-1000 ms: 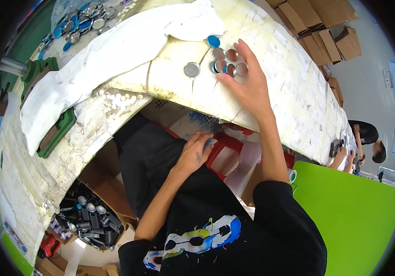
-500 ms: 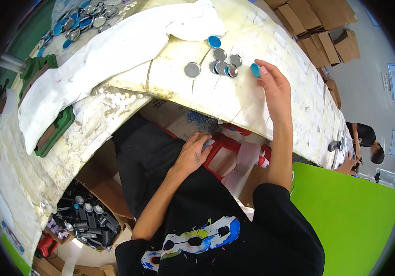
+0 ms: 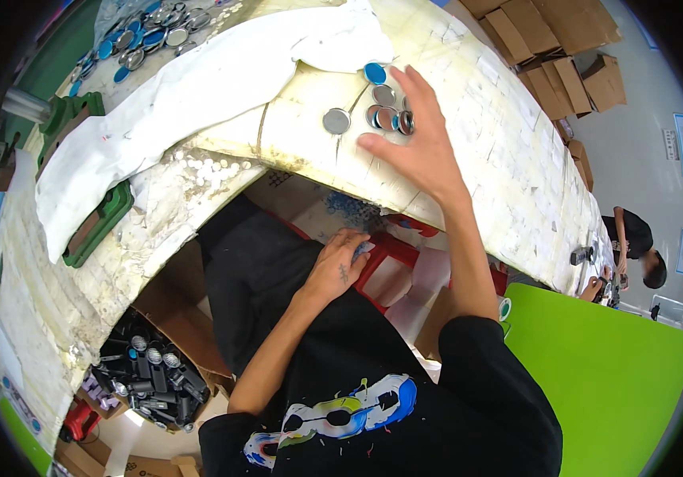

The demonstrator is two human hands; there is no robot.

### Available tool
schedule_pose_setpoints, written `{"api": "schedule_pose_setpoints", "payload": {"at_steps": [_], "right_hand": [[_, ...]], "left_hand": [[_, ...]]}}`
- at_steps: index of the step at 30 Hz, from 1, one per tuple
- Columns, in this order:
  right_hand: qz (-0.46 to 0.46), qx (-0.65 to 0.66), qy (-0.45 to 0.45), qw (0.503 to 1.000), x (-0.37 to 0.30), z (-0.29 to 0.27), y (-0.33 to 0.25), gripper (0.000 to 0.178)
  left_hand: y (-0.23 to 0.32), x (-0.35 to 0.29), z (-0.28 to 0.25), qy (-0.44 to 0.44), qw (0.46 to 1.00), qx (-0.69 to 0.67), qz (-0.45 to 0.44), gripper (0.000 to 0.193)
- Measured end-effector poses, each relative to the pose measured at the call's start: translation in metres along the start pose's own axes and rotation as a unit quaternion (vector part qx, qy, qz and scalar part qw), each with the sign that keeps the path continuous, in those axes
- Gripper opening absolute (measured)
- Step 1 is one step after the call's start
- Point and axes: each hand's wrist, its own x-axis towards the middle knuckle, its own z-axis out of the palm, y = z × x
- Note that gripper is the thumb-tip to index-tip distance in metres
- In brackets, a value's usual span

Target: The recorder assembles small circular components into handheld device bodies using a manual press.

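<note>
My right hand (image 3: 425, 151) is spread over the table, thumb and fingers apart, beside a small group of round metal-rimmed discs (image 3: 387, 118). Its fingers partly cover the discs on the right. One disc with a blue face (image 3: 374, 73) lies at the far end of the group, and a single grey disc (image 3: 336, 122) sits apart to the left. Down at my lap, my left hand (image 3: 336, 266) is closed with curled fingers. A bit of something bluish-white (image 3: 363, 250) shows at its fingertips, too small to name.
A white cloth (image 3: 174, 103) stretches over the table, with green trays (image 3: 101, 226) beside it. More blue and silver discs (image 3: 146, 36) are heaped at the far left. Below are a box of black parts (image 3: 150, 374) and a red frame (image 3: 389, 270). Another person (image 3: 634, 238) works at far right.
My right hand has moved left towards the discs and opened. The blue disc it pinched no longer shows. My left hand has stayed in place.
</note>
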Motion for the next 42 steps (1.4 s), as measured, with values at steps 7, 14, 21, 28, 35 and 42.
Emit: {"api": "schedule_pose_setpoints", "payload": {"at_steps": [7, 14, 21, 28, 35, 42], "right_hand": [[-0.058, -0.058, 0.021, 0.996, 0.011, 0.025, -0.014, 0.065], [-0.026, 0.005, 0.057, 0.998, 0.014, 0.028, -0.016, 0.037], [-0.098, -0.022, 0.060, 0.993, 0.011, 0.030, -0.012, 0.035], [-0.090, -0.048, 0.113, 0.988, 0.003, 0.022, -0.011, 0.036], [-0.092, -0.075, 0.078, 0.990, 0.004, 0.023, -0.011, 0.034], [-0.104, -0.127, 0.065, 0.984, 0.010, 0.022, -0.009, 0.033]], "left_hand": [[-0.001, 0.000, 0.001, 0.009, 1.000, -0.015, -0.013, 0.035], [-0.001, 0.000, 0.001, -0.001, 1.000, -0.013, -0.017, 0.035], [-0.003, -0.001, 0.003, -0.002, 1.000, -0.009, -0.015, 0.035], [-0.003, -0.001, 0.001, 0.011, 1.000, -0.015, -0.017, 0.035], [-0.003, -0.001, 0.000, 0.008, 1.000, -0.014, -0.005, 0.035], [-0.002, -0.003, 0.000, 0.002, 1.000, -0.015, -0.008, 0.036]]}}
